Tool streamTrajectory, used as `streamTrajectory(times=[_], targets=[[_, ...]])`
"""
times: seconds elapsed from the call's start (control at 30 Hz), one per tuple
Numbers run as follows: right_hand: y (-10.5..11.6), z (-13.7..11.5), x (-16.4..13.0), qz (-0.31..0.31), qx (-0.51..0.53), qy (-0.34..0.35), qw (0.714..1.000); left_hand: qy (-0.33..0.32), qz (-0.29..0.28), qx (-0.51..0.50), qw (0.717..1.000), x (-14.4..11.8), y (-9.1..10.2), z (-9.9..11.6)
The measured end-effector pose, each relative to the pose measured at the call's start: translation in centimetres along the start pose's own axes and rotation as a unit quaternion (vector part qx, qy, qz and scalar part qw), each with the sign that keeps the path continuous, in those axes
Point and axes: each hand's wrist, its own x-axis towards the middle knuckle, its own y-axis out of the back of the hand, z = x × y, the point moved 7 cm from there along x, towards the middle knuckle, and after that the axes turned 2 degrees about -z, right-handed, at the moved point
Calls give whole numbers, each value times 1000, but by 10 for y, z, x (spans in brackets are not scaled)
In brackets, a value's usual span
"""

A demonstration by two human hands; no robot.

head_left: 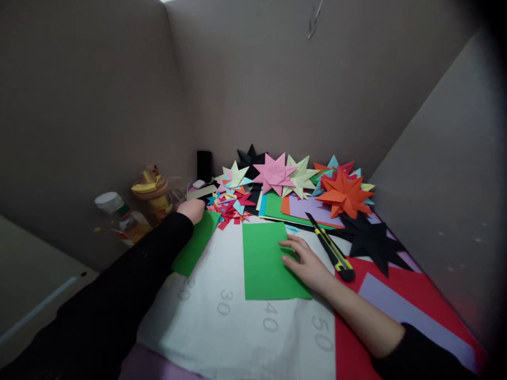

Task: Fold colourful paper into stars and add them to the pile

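Observation:
A green paper sheet [262, 261] lies flat on the white numbered sheet in front of me. My right hand [303, 259] rests on its right side, fingers spread and holding nothing. At the left, my left hand [193, 210] is at the upper edge of a second green paper piece [198, 244], its fingers turned away and hidden. Whether it grips that piece I cannot tell. My left sleeve covers part of the same piece. Just right of my right hand lies a yellow and black utility knife [332, 250].
Folded paper stars stand at the back, including a pink one [274, 174] and an orange one [345, 193]. Paper scraps [232, 206] are piled behind the green sheets. A bottle [124, 219] and a lidded cup [152, 192] stand left. Red paper [392, 301] lies right.

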Motion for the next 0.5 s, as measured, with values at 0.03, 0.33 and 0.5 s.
streamTrajectory(times=[0.03, 0.33, 0.5], targets=[[-2, -1, -1, -3, -11, 2, 1000, 2, -11, 15, 1000, 6, -2, -7], [-14, -2, -7, -43, -57, -12, 997, -15, -68, 45, 997, 9, -14, -36], [-16, 0, -7, -49, -69, -25, 996, -7, 14, -4, 1000, 79, 13, -4]])
